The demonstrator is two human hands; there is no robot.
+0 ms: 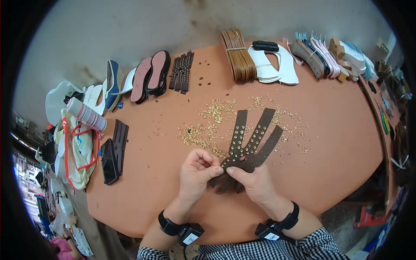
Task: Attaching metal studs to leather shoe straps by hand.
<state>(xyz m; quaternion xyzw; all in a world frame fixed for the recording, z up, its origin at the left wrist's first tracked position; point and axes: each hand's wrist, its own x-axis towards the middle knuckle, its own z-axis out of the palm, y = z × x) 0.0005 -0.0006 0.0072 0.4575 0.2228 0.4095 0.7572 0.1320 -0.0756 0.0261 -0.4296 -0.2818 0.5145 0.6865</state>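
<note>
A dark brown shoe upper point(244, 148), cut into several straps, is held up over the near middle of the table. Rows of gold eyelets run along two of its straps; the rightmost strap looks plain. My right hand point(256, 184) grips it from the right, thumb on top and fingers hidden underneath. My left hand point(198, 172) is closed at its left edge, thumb and forefinger pinched there with the other fingers curled in. Whether a small eyelet sits in that pinch cannot be made out. Just beyond lie loose gold eyelets point(219, 110), scattered in piles.
Studded dark straps point(181, 71) lie at the back, beside pink-lined soles point(158, 73). Farther right are a bundle of brown strips point(239, 56), white cut pieces point(286, 65) and stacked shoe parts point(320, 56). At left are a phone point(109, 162), a striped cup point(86, 113) and a bag point(80, 147).
</note>
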